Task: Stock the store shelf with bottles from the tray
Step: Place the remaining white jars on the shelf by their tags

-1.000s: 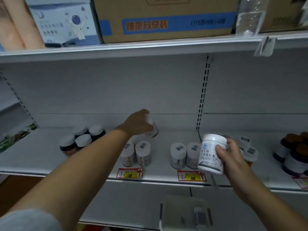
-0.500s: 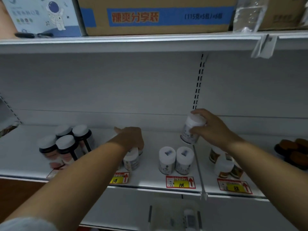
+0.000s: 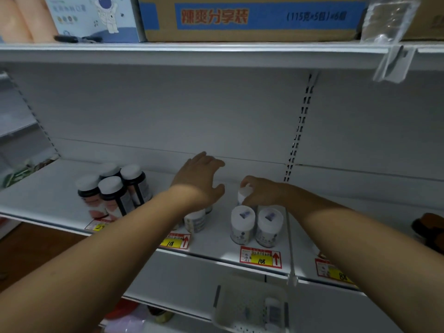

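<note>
Placing step: the right hand (image 3: 263, 192) grips a bottle (image 3: 243, 194) over the shelf (image 3: 216, 239), behind two others. The left hand (image 3: 201, 180) is spread, empty. Next: set down, release.

left forearm (image 3: 134, 227) hides bottles — tray (image 3: 249, 306) blurred | brown jars (image 3: 430, 229) cut off

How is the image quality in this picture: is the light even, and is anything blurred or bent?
Head view: dim, uneven light; white metal shelf brighter left; dark brown bottles and left hand motion-smeared; wide-angle lens bows the upper shelf edge.
</note>
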`<state>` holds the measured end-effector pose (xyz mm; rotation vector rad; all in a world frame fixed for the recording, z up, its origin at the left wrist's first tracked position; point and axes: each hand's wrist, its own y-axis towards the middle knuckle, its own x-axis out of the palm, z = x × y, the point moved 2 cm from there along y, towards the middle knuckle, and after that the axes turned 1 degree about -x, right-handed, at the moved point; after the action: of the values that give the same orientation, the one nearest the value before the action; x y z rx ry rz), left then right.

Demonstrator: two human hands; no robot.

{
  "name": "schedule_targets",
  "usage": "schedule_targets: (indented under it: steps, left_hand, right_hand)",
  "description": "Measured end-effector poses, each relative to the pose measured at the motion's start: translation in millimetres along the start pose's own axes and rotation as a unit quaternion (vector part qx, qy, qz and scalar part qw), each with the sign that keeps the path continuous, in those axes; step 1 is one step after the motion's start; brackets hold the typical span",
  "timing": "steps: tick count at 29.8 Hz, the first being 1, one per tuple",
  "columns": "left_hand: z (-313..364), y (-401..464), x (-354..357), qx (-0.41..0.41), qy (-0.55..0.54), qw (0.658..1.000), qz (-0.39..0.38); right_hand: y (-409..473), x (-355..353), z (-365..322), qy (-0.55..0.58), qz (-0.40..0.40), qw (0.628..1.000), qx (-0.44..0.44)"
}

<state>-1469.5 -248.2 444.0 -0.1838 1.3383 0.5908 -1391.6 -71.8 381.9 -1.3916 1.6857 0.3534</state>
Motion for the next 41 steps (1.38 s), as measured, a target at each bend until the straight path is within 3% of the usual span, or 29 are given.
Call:
schedule_targets:
  steps: [9,11,13,14,15,16,17,18,19,20,22,23,25,28,31,35,41]
  left_hand:
    - [9,-32,2,0.004,-0.055,0.998,0.035]
    - [18,-45,-2,0.005,-0.066,0.995,0.070]
    - [21,-74,2,-0.008,-0.117,0.991,0.060]
    - [19,-95,11,-0.006,-0.146,0.989,0.028]
    - [17,-117,25,-0.007,-0.165,0.986,-0.023]
    - [17,-140,44,-0.018,-0.170,0.982,-0.080]
    - [15,-159,68,-0.028,-0.160,0.977,-0.137]
    - [13,-171,92,-0.031,-0.141,0.974,-0.176]
    - [10,-176,114,-0.030,-0.118,0.972,-0.201]
    - [8,-175,138,-0.031,-0.094,0.970,-0.221]
    - [4,-163,184,-0.026,-0.055,0.969,-0.241]
    - [2,-153,208,-0.015,-0.033,0.970,-0.241]
    - [-3,-136,248,0.013,0.021,0.970,-0.243]
    - [-9,-110,297,0.055,0.081,0.972,-0.214]
    - [-21,-88,338,0.020,0.070,0.973,-0.220]
    - [-36,-90,367,0.027,0.021,0.985,-0.170]
    - [-52,-114,359,0.072,0.068,0.967,-0.233]
  right_hand:
    - [-11,8,-4,0.038,0.006,0.999,-0.002]
    - [-25,1,-19,0.018,0.083,0.996,-0.029]
    - [-59,-6,-41,-0.012,0.291,0.945,-0.150]
    - [-86,-2,-51,0.002,0.384,0.890,-0.245]
    - [-113,11,-57,0.025,0.421,0.839,-0.344]
    - [-138,35,-56,0.032,0.401,0.809,-0.428]
    - [-157,68,-49,0.022,0.345,0.805,-0.481]
    - [-169,104,-36,-0.001,0.268,0.829,-0.490]
    - [-172,140,-18,-0.032,0.174,0.873,-0.454]
    - [-166,176,5,-0.056,0.071,0.926,-0.366]
    - [-138,232,65,-0.065,-0.064,0.992,-0.089]
    - [-118,253,100,-0.058,-0.077,0.995,0.033]
    - [-87,283,156,-0.064,-0.075,0.979,0.177]
    - [-37,319,217,-0.125,-0.048,0.959,0.250]
    - [5,349,258,-0.146,-0.013,0.935,0.322]
    - [36,383,276,-0.162,0.038,0.930,0.327]
    - [15,370,243,-0.039,0.024,0.964,0.263]
